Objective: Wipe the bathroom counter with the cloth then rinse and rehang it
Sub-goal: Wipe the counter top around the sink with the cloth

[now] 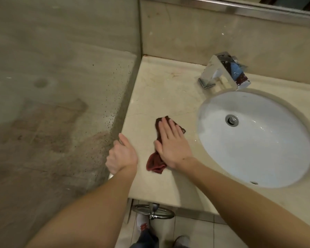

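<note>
Dark red cloth (155, 162) lies flattened under the straight fingers (166, 129) of the right hand (172, 145), which are stretched out close together and press down on it; the palm covers the cloth's middle. One bunched end shows below the wrist and another end peeks out past the fingertips. The cloth sits on the beige marble counter (159, 90), just left of centre in the frame, between the counter's left edge and the basin.

At the left edge, the left hand (122, 155) grips the counter. Its thumb (123, 138) lies along the top and the other fingers curl down over the side, mostly hidden from view.

To the right, a white oval sink (258, 158) is set into the counter, with a metal drain (231, 120) in its bowl. A square chrome faucet (224, 70) stands behind it in the upper right. A spotted glass partition (61, 86) fills the left half of the frame. At bottom centre, below the counter, hangs a chrome towel ring (153, 211), above a shoe (142, 223) on the tiled floor (195, 230).
</note>
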